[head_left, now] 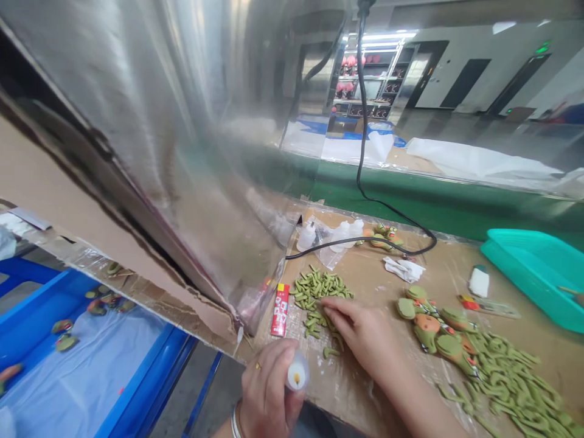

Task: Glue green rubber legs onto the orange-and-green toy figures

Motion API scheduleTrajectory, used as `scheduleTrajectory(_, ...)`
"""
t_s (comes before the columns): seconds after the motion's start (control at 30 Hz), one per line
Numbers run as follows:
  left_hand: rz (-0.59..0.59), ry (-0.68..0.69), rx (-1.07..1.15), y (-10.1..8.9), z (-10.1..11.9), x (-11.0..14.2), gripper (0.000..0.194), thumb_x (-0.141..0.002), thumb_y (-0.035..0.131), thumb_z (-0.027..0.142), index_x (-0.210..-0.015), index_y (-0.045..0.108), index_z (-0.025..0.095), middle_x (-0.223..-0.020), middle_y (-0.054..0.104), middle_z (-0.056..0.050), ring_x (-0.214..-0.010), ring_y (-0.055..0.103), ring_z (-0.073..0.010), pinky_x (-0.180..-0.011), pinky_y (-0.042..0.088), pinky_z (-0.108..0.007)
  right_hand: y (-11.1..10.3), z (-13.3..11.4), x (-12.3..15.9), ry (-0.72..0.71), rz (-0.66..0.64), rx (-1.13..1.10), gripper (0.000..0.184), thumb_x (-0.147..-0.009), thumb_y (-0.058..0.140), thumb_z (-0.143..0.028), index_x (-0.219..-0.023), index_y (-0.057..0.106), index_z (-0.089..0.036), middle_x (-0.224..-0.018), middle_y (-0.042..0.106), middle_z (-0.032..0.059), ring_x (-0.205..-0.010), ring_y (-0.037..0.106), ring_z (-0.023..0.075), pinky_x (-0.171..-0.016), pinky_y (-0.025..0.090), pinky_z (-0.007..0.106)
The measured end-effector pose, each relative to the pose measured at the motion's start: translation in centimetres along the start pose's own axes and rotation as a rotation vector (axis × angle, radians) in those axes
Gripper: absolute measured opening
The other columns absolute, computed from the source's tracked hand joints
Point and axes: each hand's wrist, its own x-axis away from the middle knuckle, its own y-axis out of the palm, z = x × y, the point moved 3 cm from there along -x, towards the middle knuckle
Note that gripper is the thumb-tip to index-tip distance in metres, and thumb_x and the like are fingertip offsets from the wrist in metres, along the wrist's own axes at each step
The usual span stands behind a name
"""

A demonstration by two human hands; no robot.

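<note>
Gripping a small, translucent white plastic bottle (298, 370) with a yellowish tip, the left hand (270, 386) was at the lower middle of the head view, its fingers wrapped around the bottle and the tip pointing toward the camera. The right hand (367, 331), well apart from the bottle, reached to a heap of small, curved olive-green pieces (322, 286), thumb and forefinger drawn close together at its edge; whether a piece was pinched between them could not be told.

Just left of this heap lay a flat red rectangular packet (280, 310) with a yellow end. Behind it stood several white plastic squeeze bottles (306, 237), near a looping black cable (362, 121). To the right of the right hand, green-and-orange moulded figures (426, 328) lay clustered beside a second, larger spread of curved green strips (520, 377). Beyond these, a turquoise plastic tray (529, 258) sat on the brown cardboard-covered table (365, 283). At lower left, a blue plastic bin (34, 310) held similar figures on pale blue cloth.
</note>
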Motion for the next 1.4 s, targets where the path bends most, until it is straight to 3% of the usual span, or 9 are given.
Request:
scheduleTrajectory(0.13,0.003,-0.002,-0.009,0.0,0.0,0.1,0.033,-0.09,0.035,0.026,-0.111,0.046,0.002,-0.084,0.071,-0.021,-0.087,0.068,-0.0243,-0.072,0.057,-0.033,-0.1,-0.2,-1.4,0.071,0.013,0.087,0.023,-0.089,0.054,-0.019,-0.108,0.062,-0.028,-0.103,0.067,0.001,-0.09,0.063,0.0202,-0.078,0.049,0.034)
scheduleTrajectory(0.3,0.003,0.005,-0.02,0.1,0.1,0.1,0.034,-0.091,0.034,0.028,-0.111,0.046,0.003,-0.083,0.071,-0.02,-0.086,0.068,-0.0237,-0.073,0.057,-0.033,0.1,-0.9,-2.6,0.133,-0.039,0.184,0.013,-0.088,0.059,-0.022,-0.1,0.061,-0.017,-0.087,0.064,0.0015,-0.077,0.062,0.0175,-0.071,0.051,0.037)
scheduleTrajectory(0.57,0.038,-0.001,-0.033,0.3,-0.1,0.5,0.034,-0.091,0.036,0.029,-0.113,0.047,0.006,-0.085,0.071,-0.017,-0.086,0.068,-0.0217,-0.074,0.056,-0.029,-0.5,-1.3,-2.4,0.139,-0.038,0.129,0.011,-0.092,0.054,-0.023,-0.089,0.06,-0.014,-0.077,0.061,-0.001,-0.068,0.06,0.0133,-0.067,0.051,0.031)
scheduleTrajectory(0.7,0.126,-0.084,-0.031,0.9,-0.3,1.2,0.032,-0.091,0.038,0.032,-0.11,0.052,0.01,-0.085,0.069,-0.014,-0.081,0.068,-0.0206,-0.07,0.054,-0.028,-1.6,-1.1,-1.6,0.103,-0.022,0.089,0.01,-0.093,0.053,-0.022,-0.096,0.06,-0.015,-0.083,0.063,-0.0001,-0.073,0.062,0.0138,-0.07,0.052,0.032)
scheduleTrajectory(0.83,0.153,-0.117,-0.018,1.5,-0.5,1.6,0.034,-0.09,0.039,0.036,-0.111,0.053,0.013,-0.085,0.07,-0.012,-0.078,0.069,-0.0208,-0.067,0.053,-0.028,-2.0,-0.2,-1.5,0.156,-0.003,0.127,0.012,-0.093,0.053,-0.022,-0.098,0.061,-0.015,-0.089,0.063,0.0017,-0.08,0.062,0.0161,-0.075,0.051,0.036)
scheduleTrajectory(1.2,0.207,-0.198,-0.041,1.9,-0.2,1.9,0.036,-0.09,0.036,0.04,-0.111,0.053,0.016,-0.083,0.071,-0.011,-0.077,0.069,-0.0223,-0.067,0.053,-0.032,-0.6,-0.7,-3.1,0.231,-0.128,0.21,0.017,-0.091,0.055,-0.031,-0.095,0.061,-0.015,-0.088,0.062,0.0024,-0.081,0.061,0.0169,-0.076,0.05,0.038)
scheduleTrajectory(1.4,0.212,-0.211,-0.034,2.0,-0.2,1.9,0.037,-0.09,0.035,0.042,-0.11,0.053,0.017,-0.084,0.071,-0.011,-0.077,0.069,-0.0227,-0.066,0.054,-0.032,-0.7,-0.7,-2.8,0.22,-0.094,0.116,0.016,-0.092,0.055,-0.029,-0.091,0.061,-0.014,-0.086,0.062,0.0016,-0.079,0.061,0.0163,-0.075,0.05,0.036)
